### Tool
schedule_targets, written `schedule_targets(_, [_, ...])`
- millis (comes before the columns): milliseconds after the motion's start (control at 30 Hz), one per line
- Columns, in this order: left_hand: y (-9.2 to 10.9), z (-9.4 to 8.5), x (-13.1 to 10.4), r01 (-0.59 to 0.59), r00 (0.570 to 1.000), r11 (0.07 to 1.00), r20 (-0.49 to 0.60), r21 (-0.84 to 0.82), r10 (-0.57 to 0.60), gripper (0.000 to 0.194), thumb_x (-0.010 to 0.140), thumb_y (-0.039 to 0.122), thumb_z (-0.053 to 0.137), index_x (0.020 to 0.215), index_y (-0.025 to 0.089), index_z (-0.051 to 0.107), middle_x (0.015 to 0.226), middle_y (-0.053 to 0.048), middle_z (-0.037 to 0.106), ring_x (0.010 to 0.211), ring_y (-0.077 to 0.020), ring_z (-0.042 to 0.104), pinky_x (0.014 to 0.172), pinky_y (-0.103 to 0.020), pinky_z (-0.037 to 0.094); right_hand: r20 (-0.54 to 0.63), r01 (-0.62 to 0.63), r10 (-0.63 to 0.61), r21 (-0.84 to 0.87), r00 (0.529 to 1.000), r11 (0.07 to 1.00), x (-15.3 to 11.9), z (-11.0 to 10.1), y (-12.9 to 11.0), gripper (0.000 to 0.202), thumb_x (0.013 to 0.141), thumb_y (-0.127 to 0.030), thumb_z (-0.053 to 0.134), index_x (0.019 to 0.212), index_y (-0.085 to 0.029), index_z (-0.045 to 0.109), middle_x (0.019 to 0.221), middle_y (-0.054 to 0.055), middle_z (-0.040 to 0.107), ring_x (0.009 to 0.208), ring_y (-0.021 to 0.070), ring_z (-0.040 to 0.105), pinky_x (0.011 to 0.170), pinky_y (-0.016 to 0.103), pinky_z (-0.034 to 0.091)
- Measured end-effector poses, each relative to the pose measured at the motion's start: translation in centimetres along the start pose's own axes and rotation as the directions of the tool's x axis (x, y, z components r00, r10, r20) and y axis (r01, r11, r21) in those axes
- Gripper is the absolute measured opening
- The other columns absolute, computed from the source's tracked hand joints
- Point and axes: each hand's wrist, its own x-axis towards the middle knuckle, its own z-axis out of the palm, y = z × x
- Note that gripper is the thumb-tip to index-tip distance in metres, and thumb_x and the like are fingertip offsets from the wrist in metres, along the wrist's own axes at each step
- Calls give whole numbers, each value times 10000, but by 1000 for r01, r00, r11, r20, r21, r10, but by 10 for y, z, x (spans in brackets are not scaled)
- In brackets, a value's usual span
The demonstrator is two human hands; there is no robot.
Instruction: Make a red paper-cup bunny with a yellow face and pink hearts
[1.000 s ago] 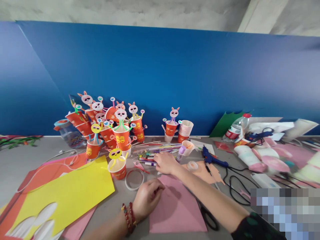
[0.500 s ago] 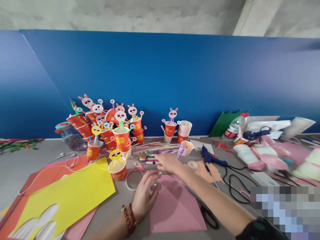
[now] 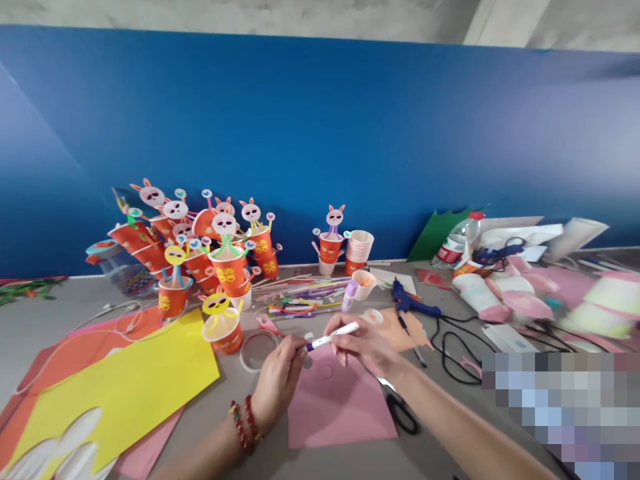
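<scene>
A white marker with a purple cap end is held between both hands above a pink sheet. The fingers of my left hand are pinched at the purple end, and red beads circle that wrist. My right hand grips the white barrel. A small round outline shows on the pink sheet below the marker. Black-handled scissors lie at the sheet's right edge, partly behind my right arm. Behind the hands lie several loose coloured sticks and pens.
Orange cups with rabbit faces crowd the back left. Yellow card covers the left. A stack of cups and a purple glue stick stand mid-table. A blue glue gun with black cable lies right, near a bottle.
My right hand has drawn back from the pile of pens with the marker. My left hand has closed on its purple end. The view has shifted slightly.
</scene>
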Motion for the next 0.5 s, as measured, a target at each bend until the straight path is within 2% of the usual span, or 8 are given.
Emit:
schedule_targets(67, [7,3,-1,-9,999,1000,49,18,8,181,988,242,385,975,207,562,856,-43,646,759,-175,631,687,-270,489,-22,-36,35,-40,999,999,-3,15,11,309,822,-474,680,840,-182,584,564,-67,540,437,73,440,423,178,345])
schedule_targets(133, [14,4,1,10,993,1000,114,24,-12,216,991,264,368,937,206,568,833,-44,656,730,-178,632,661,-269,480,-68,-6,2,-65,998,998,-5,30,17,327,860,-488,636,766,-188,546,488,-90,485,401,63,377,418,179,296])
schedule_targets(233, [22,-2,4,96,969,994,233,-52,-81,280,1002,312,334,888,204,565,783,-30,651,696,-164,616,647,-259,467,-118,32,-34,-22,992,999,-10,41,13,363,899,-469,591,682,-197,486,438,-99,421,395,63,332,433,196,263])
schedule_targets(333, [15,-19,-2,267,922,946,334,-186,-194,377,995,429,338,780,197,543,645,10,554,575,-131,529,543,-229,426,-167,76,-65,60,984,995,-24,24,-8,380,860,-478,631,651,-207,465,464,-87,412,403,67,327,417,206,234])
schedule_targets(400, [2,-34,-9,495,854,826,321,-267,-408,452,976,530,293,736,203,492,540,62,407,407,-101,369,382,-210,317,-371,206,-131,172,919,963,-37,0,-23,394,790,-523,677,659,-226,454,439,-118,316,354,54,222,376,201,151])
schedule_targets(433, [-5,-42,-13,560,822,782,297,-272,-486,461,969,555,272,747,208,479,527,77,364,384,-100,330,361,-213,299,-458,242,-144,162,877,957,-44,-11,-28,375,791,-497,689,667,-226,462,436,-119,311,361,53,218,384,199,151])
schedule_targets(467, [-12,-48,-16,550,833,798,218,-246,-508,459,969,548,264,745,210,478,516,82,341,383,-105,331,366,-215,311,-504,240,-140,138,852,961,-49,-20,-30,380,806,-474,686,648,-222,450,422,-117,319,361,50,222,389,198,156])
schedule_targets(500, [-16,-53,-16,488,871,852,168,-187,-462,411,977,503,305,785,203,510,550,65,394,440,-117,411,428,-221,379,-485,172,-94,120,869,978,-54,-26,-29,373,803,-474,690,649,-219,464,419,-111,349,357,50,243,382,191,152])
